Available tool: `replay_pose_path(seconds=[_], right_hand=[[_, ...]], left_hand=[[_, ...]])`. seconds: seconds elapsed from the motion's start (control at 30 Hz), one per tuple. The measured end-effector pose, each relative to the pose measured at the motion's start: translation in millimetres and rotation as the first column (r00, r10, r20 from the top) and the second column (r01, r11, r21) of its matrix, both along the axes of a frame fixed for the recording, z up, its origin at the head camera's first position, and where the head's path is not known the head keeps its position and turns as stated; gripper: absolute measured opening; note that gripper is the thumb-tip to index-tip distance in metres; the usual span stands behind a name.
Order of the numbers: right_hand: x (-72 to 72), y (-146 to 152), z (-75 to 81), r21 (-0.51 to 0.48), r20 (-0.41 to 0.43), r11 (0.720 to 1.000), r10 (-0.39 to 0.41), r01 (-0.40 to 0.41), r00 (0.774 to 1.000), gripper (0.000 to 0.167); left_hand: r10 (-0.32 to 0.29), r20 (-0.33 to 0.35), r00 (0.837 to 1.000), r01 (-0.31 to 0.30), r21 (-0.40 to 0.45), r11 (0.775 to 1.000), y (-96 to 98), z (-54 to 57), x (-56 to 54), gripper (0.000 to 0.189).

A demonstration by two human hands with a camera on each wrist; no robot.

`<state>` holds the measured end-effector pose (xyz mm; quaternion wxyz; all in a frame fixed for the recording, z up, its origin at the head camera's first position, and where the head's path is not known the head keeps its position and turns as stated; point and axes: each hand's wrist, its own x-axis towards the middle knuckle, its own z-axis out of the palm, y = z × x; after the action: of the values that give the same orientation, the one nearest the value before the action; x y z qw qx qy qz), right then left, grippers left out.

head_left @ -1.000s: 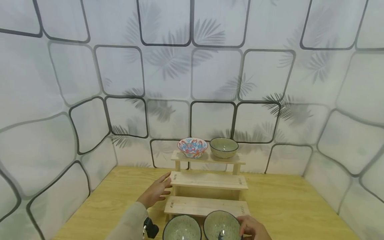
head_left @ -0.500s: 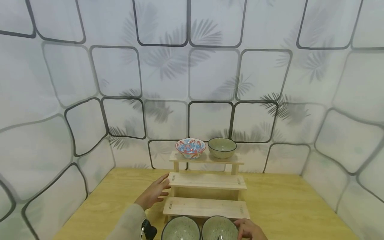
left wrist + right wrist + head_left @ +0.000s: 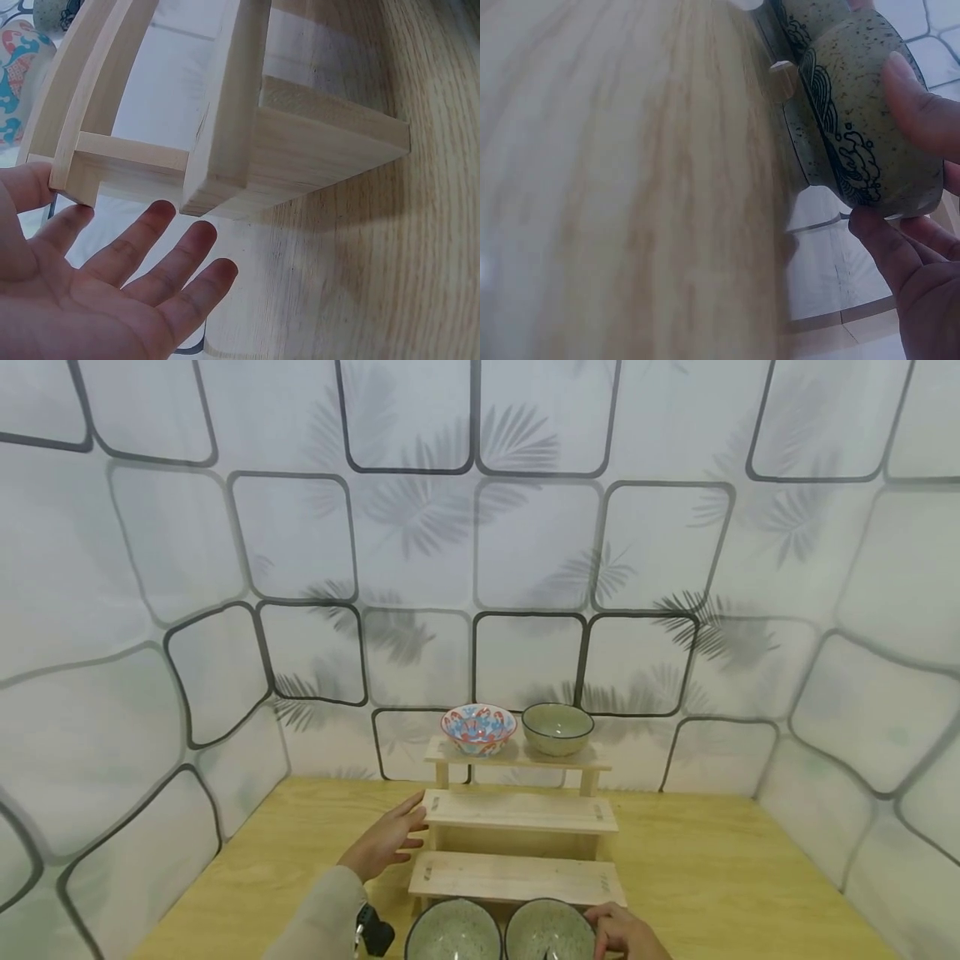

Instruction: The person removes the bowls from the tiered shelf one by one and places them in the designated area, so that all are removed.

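A three-tier wooden stand (image 3: 517, 878) rises in steps on the table. My left hand (image 3: 384, 843) is at its left side. In the left wrist view, thumb and index finger pinch a board's end while the other fingers (image 3: 180, 266) spread straight beside the stand. My right hand (image 3: 628, 933) grips a speckled green bowl (image 3: 870, 112) with dark wave drawings, thumb on its wall and fingers at the rim. The bowl's foot is close over the table. A matching green bowl (image 3: 453, 931) stands left of it. Both are cut off by the head view's bottom edge.
On the top tier stand a red-and-blue patterned bowl (image 3: 478, 729) and another green bowl (image 3: 558, 729). The wood-grain table (image 3: 697, 868) extends to both sides. Patterned cloth walls (image 3: 532, 543) enclose the back and sides.
The right hand's bowl has moved lower and slightly left, level with its neighbour, mostly during the first half second. The left hand stays at the stand.
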<state>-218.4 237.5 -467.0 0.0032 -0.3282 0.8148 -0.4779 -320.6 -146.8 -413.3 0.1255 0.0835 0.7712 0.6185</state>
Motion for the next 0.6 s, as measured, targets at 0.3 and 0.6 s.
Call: replay_pose_path(seconds=[0.3, 0.6], right_hand=[[1.0, -3.5, 5.8, -0.071, 0.202, 0.997, 0.007, 0.007, 0.979, 0.022], [-0.1, -0.3, 8.5, -0.109, 0.210, 0.994, 0.055, -0.033, 0.976, 0.026]], left_hand=[[-0.025, -0.002, 1.000, 0.025, -0.019, 1.000, -2.4, 1.3, 0.8, 0.065], [-0.028, -0.012, 1.000, 0.027, -0.040, 0.999, 1.9, 4.0, 2.8, 0.062]])
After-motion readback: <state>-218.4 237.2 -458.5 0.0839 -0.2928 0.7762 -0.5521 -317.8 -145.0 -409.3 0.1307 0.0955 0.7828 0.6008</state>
